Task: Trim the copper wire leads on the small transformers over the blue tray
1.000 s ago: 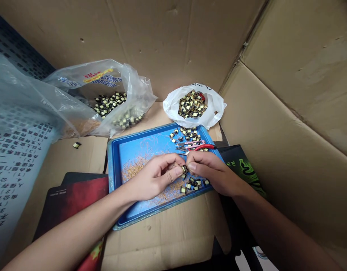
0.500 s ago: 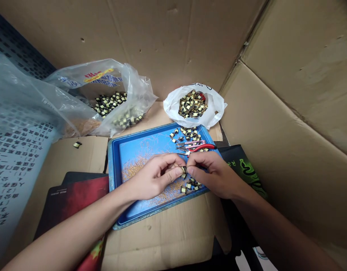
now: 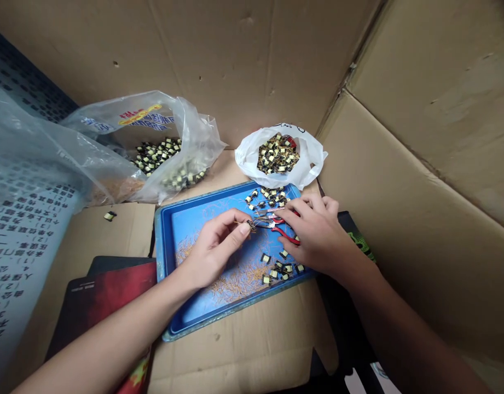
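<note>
Between the thumb and fingers of my left hand (image 3: 221, 243) is a small transformer (image 3: 251, 225), black and yellow with thin copper wire leads. My right hand (image 3: 313, 232) is on the red-handled wire cutters (image 3: 290, 237), whose handles pass under its fingers and thumb. The cutter jaws point left, close to the transformer; whether they touch its wires I cannot tell. Beneath both hands lies a blue tray (image 3: 206, 316) strewn with copper wire clippings (image 3: 235, 284). Pinkish tweezers (image 3: 272, 210) lie just beyond the cutters, partly covered by my right hand.
Several transformers (image 3: 278, 269) sit at the tray's near right, more at its far right. Behind stand a white bag (image 3: 245, 158) and a clear bag (image 3: 198, 137), both holding transformers. One transformer (image 3: 110, 216) lies on cardboard at left. Cardboard walls (image 3: 420, 180) enclose the back and right.
My right hand has left the transformer, moved up and right, and taken hold of the red-handled wire cutters. My left hand has shifted slightly left and up with the transformer.
</note>
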A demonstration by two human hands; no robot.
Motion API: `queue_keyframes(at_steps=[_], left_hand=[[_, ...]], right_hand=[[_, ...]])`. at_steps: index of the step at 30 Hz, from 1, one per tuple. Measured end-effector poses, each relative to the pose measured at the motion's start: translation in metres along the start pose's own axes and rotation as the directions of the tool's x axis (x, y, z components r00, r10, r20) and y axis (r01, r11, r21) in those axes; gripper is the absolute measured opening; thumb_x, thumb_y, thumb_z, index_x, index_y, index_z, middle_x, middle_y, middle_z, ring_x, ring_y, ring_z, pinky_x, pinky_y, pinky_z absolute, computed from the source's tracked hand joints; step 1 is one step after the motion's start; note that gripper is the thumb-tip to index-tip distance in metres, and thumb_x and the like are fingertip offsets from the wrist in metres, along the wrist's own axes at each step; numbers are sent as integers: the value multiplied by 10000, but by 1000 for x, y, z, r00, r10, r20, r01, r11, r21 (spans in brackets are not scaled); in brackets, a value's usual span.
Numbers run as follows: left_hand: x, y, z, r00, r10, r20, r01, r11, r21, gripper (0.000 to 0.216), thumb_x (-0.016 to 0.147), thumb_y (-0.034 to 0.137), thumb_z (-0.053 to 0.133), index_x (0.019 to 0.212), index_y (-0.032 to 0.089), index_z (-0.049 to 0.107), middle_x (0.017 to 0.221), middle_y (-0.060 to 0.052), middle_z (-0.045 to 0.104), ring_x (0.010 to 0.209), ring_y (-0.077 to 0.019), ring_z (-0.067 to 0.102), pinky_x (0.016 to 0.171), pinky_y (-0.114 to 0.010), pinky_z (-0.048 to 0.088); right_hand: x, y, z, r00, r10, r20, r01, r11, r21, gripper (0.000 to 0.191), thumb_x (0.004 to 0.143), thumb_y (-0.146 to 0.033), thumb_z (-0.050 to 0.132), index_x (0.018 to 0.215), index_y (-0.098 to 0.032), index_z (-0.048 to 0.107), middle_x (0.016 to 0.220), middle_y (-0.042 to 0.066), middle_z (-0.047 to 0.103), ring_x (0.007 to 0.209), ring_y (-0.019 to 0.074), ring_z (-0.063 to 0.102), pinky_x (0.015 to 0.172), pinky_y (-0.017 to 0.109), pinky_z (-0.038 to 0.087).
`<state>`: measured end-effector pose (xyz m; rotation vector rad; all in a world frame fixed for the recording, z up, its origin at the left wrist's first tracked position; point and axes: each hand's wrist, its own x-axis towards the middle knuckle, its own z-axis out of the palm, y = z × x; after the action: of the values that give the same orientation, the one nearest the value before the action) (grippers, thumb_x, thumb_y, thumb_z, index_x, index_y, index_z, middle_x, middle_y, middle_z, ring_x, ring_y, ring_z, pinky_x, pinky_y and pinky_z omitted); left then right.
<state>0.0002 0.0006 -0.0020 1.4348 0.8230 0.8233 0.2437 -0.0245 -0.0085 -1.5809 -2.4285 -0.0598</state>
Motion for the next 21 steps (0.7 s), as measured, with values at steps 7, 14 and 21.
queue_keyframes(at_steps=[7,14,21], left_hand=[[0,-4,1,993,40,-110,-47,997,-61,243,986,409,640,1031,171,649,867,-9,601,711,-86,510,641,-221,403],[-2,0,4,990,24,-138,-32,998,-54,291,974,449,643,1024,164,614,809,4,545,686,-89,473,620,-216,390],[0,-2,2,990,34,-140,-40,998,-39,296,976,453,637,1027,162,612,772,10,525,666,-87,445,605,-211,377]], right_hand=[[1,-1,-1,965,47,-257,-3,986,169,264,798,-186,650,1046,-170,736,1048,89,724,972,289,643,908,477,393],[0,-15,-19,979,202,-37,-87,571,816,227,1003,-278,573,1141,-211,740,1043,63,723,917,189,681,795,330,531],[1,-23,-12,977,209,40,-138,480,866,212,981,-353,660,1119,-235,771,1133,77,737,991,201,711,818,341,572]])
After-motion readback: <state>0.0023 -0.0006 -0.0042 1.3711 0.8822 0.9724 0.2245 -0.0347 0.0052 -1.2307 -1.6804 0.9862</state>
